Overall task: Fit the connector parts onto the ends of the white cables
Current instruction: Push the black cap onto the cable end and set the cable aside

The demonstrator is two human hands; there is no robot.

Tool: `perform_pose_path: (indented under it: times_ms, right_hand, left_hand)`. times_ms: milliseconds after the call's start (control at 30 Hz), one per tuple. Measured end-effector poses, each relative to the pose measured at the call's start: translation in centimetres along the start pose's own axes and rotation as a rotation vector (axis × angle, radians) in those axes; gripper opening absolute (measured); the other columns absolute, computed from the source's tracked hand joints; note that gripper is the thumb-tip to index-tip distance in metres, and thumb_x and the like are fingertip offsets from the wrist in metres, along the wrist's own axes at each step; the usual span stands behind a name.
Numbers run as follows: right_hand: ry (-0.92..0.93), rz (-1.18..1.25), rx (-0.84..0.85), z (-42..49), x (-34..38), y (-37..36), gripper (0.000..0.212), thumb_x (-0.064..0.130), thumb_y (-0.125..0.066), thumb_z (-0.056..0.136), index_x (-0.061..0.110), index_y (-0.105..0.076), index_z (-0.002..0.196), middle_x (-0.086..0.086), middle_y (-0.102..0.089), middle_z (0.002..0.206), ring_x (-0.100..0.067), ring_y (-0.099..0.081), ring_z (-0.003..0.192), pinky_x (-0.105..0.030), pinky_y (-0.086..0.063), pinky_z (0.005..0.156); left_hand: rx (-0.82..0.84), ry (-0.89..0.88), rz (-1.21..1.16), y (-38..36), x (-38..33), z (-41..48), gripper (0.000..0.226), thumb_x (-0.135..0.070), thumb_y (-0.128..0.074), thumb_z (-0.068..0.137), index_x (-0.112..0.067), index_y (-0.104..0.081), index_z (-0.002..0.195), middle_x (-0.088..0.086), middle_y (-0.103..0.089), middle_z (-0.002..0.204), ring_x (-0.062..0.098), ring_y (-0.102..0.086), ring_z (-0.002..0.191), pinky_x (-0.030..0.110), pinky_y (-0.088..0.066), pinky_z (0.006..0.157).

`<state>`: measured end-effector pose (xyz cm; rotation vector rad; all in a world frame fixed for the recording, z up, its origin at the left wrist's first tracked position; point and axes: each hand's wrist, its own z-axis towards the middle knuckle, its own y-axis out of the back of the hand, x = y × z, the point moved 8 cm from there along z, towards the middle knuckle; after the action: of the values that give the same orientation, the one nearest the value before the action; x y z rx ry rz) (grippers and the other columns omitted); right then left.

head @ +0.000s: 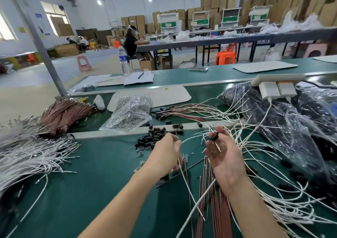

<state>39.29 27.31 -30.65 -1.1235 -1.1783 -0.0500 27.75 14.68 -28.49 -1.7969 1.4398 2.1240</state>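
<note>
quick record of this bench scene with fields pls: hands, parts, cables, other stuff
surface: green bench
left hand: left hand, fingers curled, beside the pile of black connector parts; a white cable runs out from under it, grip unclear
right hand: right hand, palm up, pinches one black connector part
white cables: white cable bundle at left; loose white cables at right
other: copper-coloured cable bundle and clear bag behind the pile

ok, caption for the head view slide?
Right hand pinches a black connector part over loose white cables; left hand lies beside the pile of connector parts on the green bench.
</note>
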Motion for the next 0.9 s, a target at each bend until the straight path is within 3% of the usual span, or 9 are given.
perform_pose_path:
  times_ms: [200, 400, 500, 600, 700, 767, 833, 900]
  right_hand:
    - [-0.014, -0.047, 0.012, 0.1, -0.4, 0.1, 0.021, 0.019, -0.051, 0.102, 0.02, -0.068, 0.114, -0.002, -0.071, 0.092, -0.013, -0.066, 0.077, -0.03, -0.051, 0.074]
    - [-0.009, -0.107, 0.015, 0.3, -0.7, 0.0, 0.021, 0.016, -0.05, 0.101, 0.017, -0.068, 0.113, -0.004, -0.072, 0.091, -0.014, -0.067, 0.075, -0.031, -0.052, 0.074]
    - [-0.017, -0.135, -0.002, 0.3, -0.9, 0.0, 0.021, 0.014, -0.05, 0.102, 0.017, -0.069, 0.111, -0.006, -0.073, 0.092, -0.016, -0.067, 0.077, -0.033, -0.052, 0.076]
    - [-0.023, -0.204, -0.005, 0.3, -1.2, -0.2, 0.021, 0.011, -0.049, 0.103, 0.015, -0.069, 0.109, -0.007, -0.072, 0.091, -0.019, -0.066, 0.08, -0.039, -0.052, 0.083]
    - [-0.031, -0.313, 0.018, 0.2, -1.6, -0.7, 0.022, 0.01, -0.049, 0.103, 0.014, -0.07, 0.106, -0.004, -0.073, 0.089, -0.019, -0.068, 0.083, -0.04, -0.054, 0.09]
    - [-0.025, -0.35, 0.024, 0.1, -1.8, -0.9, 0.022, 0.009, -0.05, 0.103, 0.015, -0.071, 0.105, -0.004, -0.074, 0.09, -0.018, -0.069, 0.083, -0.04, -0.054, 0.09]
    - [-0.017, -0.344, 0.017, 0.2, -1.8, -0.9, 0.022, 0.009, -0.051, 0.103, 0.016, -0.071, 0.104, -0.004, -0.074, 0.091, -0.018, -0.069, 0.082, -0.04, -0.054, 0.089]
    - [-0.017, -0.317, 0.01, 0.3, -1.8, -0.8, 0.022, 0.009, -0.05, 0.103, 0.015, -0.07, 0.105, -0.004, -0.073, 0.091, -0.016, -0.069, 0.079, -0.038, -0.056, 0.086]
  left_hand:
    - [-0.064, -0.098, -0.3, 3.7, -3.1, -0.2, 0.014, -0.026, -0.049, 0.105, -0.022, -0.062, 0.102, -0.003, -0.057, 0.068, 0.005, -0.048, 0.047, 0.019, -0.041, 0.047]
    - [-0.055, -0.242, -0.348, 11.2, -6.2, -2.1, 0.016, -0.028, -0.057, 0.094, -0.019, -0.064, 0.104, -0.009, -0.056, 0.056, 0.003, -0.046, 0.046, 0.013, -0.04, 0.042]
    - [-0.103, -0.208, -0.4, 15.1, -3.7, -3.1, 0.035, -0.039, -0.058, 0.083, -0.02, -0.067, 0.111, -0.008, -0.055, 0.059, 0.004, -0.043, 0.046, 0.015, -0.036, 0.04]
    - [-0.207, -0.098, -0.417, 17.9, 1.6, -3.3, 0.028, -0.034, -0.058, 0.095, -0.015, -0.069, 0.113, -0.007, -0.051, 0.059, 0.006, -0.04, 0.045, 0.016, -0.032, 0.04]
    - [-0.175, -0.005, -0.031, 18.1, 7.3, -3.7, 0.023, -0.032, -0.058, 0.1, -0.015, -0.072, 0.097, -0.006, -0.051, 0.055, 0.008, -0.044, 0.043, 0.019, -0.036, 0.041]
    - [-0.06, 0.007, 0.36, 17.1, 10.5, -3.9, 0.019, -0.034, -0.059, 0.1, -0.022, -0.07, 0.09, -0.009, -0.061, 0.062, 0.006, -0.053, 0.051, 0.021, -0.045, 0.052]
    - [-0.025, 0.053, 0.679, 16.2, 12.9, -4.2, 0.011, -0.036, -0.056, 0.101, -0.031, -0.065, 0.097, -0.012, -0.069, 0.089, 0.003, -0.063, 0.077, 0.022, -0.049, 0.073]
    - [-0.098, 0.095, 0.879, 15.7, 13.9, -4.4, 0.021, -0.039, -0.05, 0.102, -0.03, -0.059, 0.119, -0.007, -0.061, 0.115, 0.01, -0.061, 0.106, 0.028, -0.047, 0.092]
